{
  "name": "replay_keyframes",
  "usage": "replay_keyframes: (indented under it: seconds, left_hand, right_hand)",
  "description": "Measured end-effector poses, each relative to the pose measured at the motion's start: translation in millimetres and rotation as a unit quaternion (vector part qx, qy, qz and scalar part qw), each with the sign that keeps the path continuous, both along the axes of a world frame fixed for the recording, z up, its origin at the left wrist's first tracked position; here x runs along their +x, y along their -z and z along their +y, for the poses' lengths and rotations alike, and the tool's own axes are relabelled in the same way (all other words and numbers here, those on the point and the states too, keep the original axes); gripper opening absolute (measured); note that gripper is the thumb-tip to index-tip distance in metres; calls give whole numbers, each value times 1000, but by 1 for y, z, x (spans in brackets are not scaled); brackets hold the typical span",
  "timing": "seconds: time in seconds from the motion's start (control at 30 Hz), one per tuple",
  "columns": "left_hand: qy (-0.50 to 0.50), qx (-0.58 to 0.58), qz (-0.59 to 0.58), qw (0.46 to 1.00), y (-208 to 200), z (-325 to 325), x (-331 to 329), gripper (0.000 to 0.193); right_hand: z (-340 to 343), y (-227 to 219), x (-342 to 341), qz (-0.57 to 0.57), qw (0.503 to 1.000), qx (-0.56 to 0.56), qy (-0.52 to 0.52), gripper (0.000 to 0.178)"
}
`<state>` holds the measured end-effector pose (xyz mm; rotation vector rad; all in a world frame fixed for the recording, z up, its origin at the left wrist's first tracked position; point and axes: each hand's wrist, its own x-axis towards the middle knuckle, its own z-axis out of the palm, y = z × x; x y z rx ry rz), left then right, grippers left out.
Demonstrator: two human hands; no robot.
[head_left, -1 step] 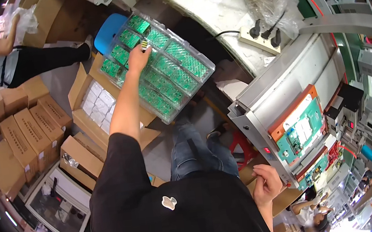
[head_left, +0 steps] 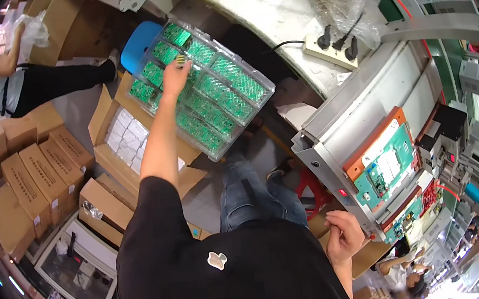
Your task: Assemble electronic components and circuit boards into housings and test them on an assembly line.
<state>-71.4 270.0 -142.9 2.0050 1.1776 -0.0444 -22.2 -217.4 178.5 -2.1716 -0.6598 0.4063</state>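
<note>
A clear plastic tray (head_left: 269, 92) with rows of compartments lies tilted ahead of me, full of green circuit boards (head_left: 209, 88). My left hand (head_left: 175, 79) reaches over its middle, fingers pinched at a small yellow-and-dark striped piece (head_left: 181, 60). What exactly this piece is, I cannot make out. Down at the right, my right hand (head_left: 344, 235) is loosely curled with no object visible in it. It is held near the corner of a metal-framed machine (head_left: 322, 160), which carries an orange-framed fixture (head_left: 353, 171) with a green board (head_left: 393, 158) on it.
An open carton (head_left: 104, 109) of white packets is under the tray, beside a blue stool or bin (head_left: 140, 42). Stacked cartons (head_left: 41, 172) fill the left, where another person stands. A power strip (head_left: 323, 50) with black plugs lies on the white bench (head_left: 278, 21).
My left hand has shifted very slightly left over the tray, the striped piece still at its fingertips. My right hand stays put.
</note>
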Motion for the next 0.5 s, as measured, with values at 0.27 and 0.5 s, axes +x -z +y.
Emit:
replay_keyframes:
  seconds: [0.27, 0.5]
  left_hand:
    - [370, -423, -125, 818, -198, -78, 35, 29]
    - [818, -409, -72, 398, -269, -201, 125, 34]
  right_hand:
    - [92, -41, 45, -55, 986, 34, -152, 34]
    - [79, -51, 52, -14, 950, 10, -313, 52]
